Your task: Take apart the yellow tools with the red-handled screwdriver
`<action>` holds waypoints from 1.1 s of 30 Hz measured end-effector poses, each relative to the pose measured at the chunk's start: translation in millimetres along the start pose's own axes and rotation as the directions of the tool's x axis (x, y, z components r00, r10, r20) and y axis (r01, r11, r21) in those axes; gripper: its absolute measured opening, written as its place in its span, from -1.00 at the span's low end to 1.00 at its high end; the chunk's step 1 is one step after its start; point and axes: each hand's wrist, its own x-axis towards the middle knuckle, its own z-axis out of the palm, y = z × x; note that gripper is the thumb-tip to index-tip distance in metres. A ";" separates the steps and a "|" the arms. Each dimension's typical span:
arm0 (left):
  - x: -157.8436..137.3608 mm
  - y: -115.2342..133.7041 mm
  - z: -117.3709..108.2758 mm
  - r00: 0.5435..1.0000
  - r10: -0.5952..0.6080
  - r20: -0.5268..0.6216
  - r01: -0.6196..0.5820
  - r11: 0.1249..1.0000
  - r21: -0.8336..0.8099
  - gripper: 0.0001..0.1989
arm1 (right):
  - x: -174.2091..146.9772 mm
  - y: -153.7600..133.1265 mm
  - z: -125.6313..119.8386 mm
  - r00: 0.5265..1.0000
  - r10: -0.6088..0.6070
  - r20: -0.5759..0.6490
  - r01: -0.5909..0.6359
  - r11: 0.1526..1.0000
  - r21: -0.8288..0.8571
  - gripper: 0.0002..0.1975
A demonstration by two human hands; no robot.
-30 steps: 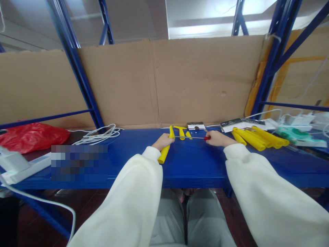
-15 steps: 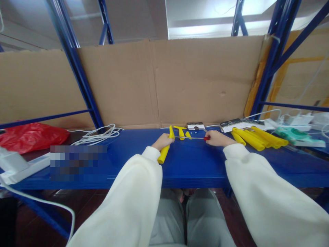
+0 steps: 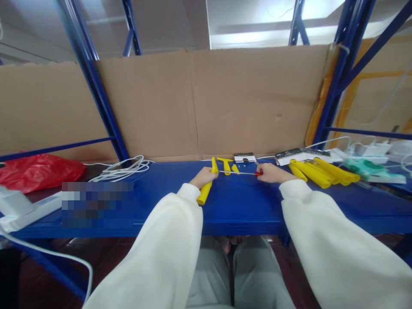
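Note:
My left hand (image 3: 203,177) is closed round a yellow tube-shaped handle (image 3: 204,195), held slanted over the blue table. In my right hand (image 3: 268,172) is a screwdriver (image 3: 240,173) with a red handle and a long thin shaft. The shaft lies level and its tip meets the upper part of the yellow handle by my left fingers; the exact contact is too small to make out. Just behind the shaft lie a T-shaped yellow piece (image 3: 227,166) and a small yellow piece (image 3: 235,169). Tiny metal bits (image 3: 244,166) rest beside them.
Several yellow handles (image 3: 317,174) lie to the right, by black-and-white packets (image 3: 289,156) and a green-and-white object (image 3: 370,169). A small box (image 3: 243,158) stands against the cardboard wall (image 3: 251,98). A coiled white cable (image 3: 128,169) and red bag (image 3: 45,169) are left.
Both hands keep their places, with the screwdriver still against the yellow handle. The whole view has shifted very slightly.

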 end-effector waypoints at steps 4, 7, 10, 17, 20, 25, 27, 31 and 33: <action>-0.8 0.0 0.1 1.000 0.002 -0.001 -0.002 1.000 0.003 -0.86 | 1.7 0.1 1.9 1.000 0.023 -0.011 -0.023 1.000 -0.013 -0.88; -1.8 0.4 0.1 1.000 0.004 0.003 -0.004 1.000 0.004 -0.84 | 2.6 0.6 2.9 0.999 0.033 -0.014 -0.033 0.999 -0.017 -0.85; -1.1 0.2 0.0 1.000 0.003 0.005 -0.003 1.000 0.004 -0.84 | 3.0 1.6 3.4 0.999 0.044 -0.027 -0.045 0.999 -0.011 -0.83; 2.2 -1.3 0.0 1.000 -0.007 0.002 0.007 1.000 0.005 -0.88 | 1.3 1.9 2.0 0.999 -0.037 -0.003 0.037 0.999 0.012 -0.86; 1.5 -0.8 0.1 1.000 0.001 0.001 -0.001 1.000 0.012 -0.87 | 1.4 1.0 2.2 1.000 -0.006 -0.017 0.007 1.000 0.010 -0.87; 0.4 0.1 0.1 1.000 0.010 -0.003 -0.010 1.000 0.010 -0.84 | 3.4 2.2 4.0 1.000 0.020 0.001 -0.020 1.000 0.004 -0.85; 0.9 -0.2 0.0 1.000 0.011 0.000 -0.011 1.000 0.013 -0.84 | 3.7 3.3 4.2 1.000 0.019 0.018 -0.020 1.000 0.020 -0.84; 2.3 -1.2 -0.1 1.000 0.013 0.007 -0.013 1.000 0.024 -0.86 | 3.4 4.0 3.7 0.999 -0.005 0.052 0.004 1.000 0.020 -0.87; 2.3 -1.4 0.0 1.000 0.011 0.006 -0.011 1.000 0.027 -0.87 | 3.3 3.7 3.6 1.000 -0.002 0.022 0.002 1.000 0.002 -0.88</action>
